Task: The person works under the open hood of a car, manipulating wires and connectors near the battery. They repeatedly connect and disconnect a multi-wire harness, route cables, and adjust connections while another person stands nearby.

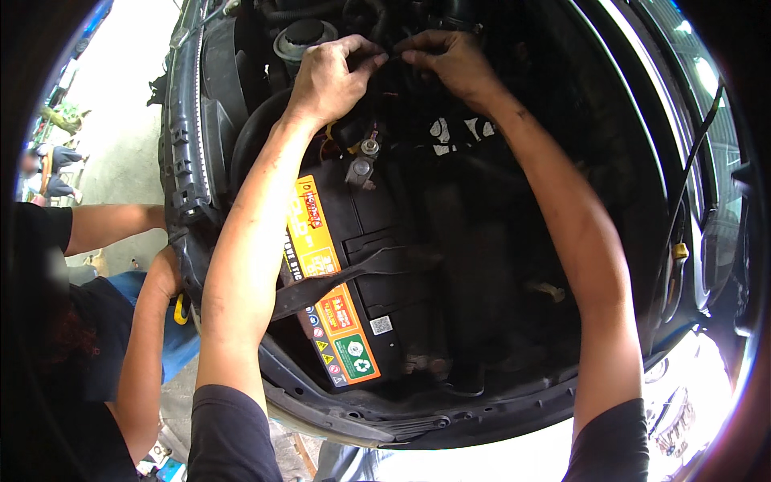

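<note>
Where the hands come close: the bare left hand [331, 76] and the bare right hand [454, 68] face each other near the top of my view, a narrow gap between them.
Fingers: on each hand I see thumb and forefinger drawn into a narrow pinch; I cannot tell whether anything sits inside either one.
Hose: a curved, matte-black, tube-shaped hose [381, 22] lies just beyond the fingertips, high in the dark engine bay [498, 418].
Battery sticker: a long yellow-orange rectangular sticker [323, 257] on the black, box-shaped battery [373, 245] carries bold print, small warning pictograms, a green recycling patch [356, 356] and red handwriting [312, 210] near its upper end.
Code: a small white square code [381, 325] sits beside the sticker.
Hose direction: its long axis bends down from the upper edge toward the gap between the hands.
Sticker direction: it slopes steeply from upper left to lower right.
Strap: a flat black strap [385, 261] crosses sticker and battery top.
Terminal: a silvery bolted metal clamp [363, 166] sits below the hands, at the battery's upper end.
Cut off: both black sleeves [229, 434] leave by the lower edge.
Hidden: the left forearm covers part of the sticker; shadow swallows the hose's ends, so I cannot confirm contact.
</note>
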